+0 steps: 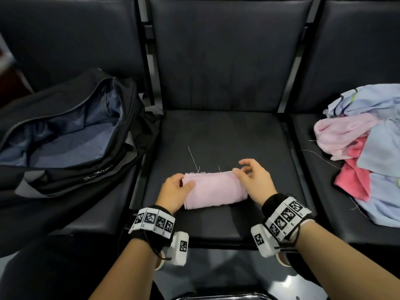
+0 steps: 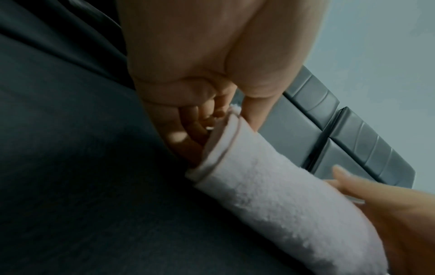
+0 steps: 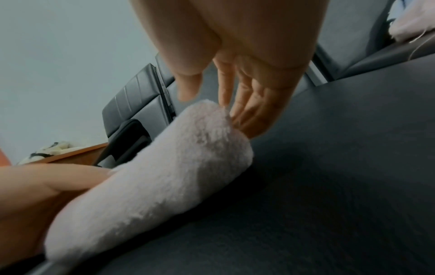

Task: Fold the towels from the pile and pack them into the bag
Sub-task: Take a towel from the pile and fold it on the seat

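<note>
A pale pink towel (image 1: pixel 214 189) lies folded into a thick band across the front of the middle seat (image 1: pixel 216 135). My left hand (image 1: pixel 186 181) pinches its left end; in the left wrist view the thumb (image 2: pixel 255 111) lies on one side of the layered edge of the towel (image 2: pixel 270 201) and the curled fingers on the other. My right hand (image 1: pixel 242 169) is at the right end, where its straight fingers (image 3: pixel 249 111) touch the rounded fold of the towel (image 3: pixel 176 167) and the thumb hovers just above. The black bag (image 1: pixel 121 131) lies unzipped on the left seat.
A loose pile of towels (image 1: pixel 363 152), light blue, pink and red, is heaped on the right seat. Loose white threads trail from the pink towel's far edge. Dark seat backs rise behind. A metal frame runs between the seats.
</note>
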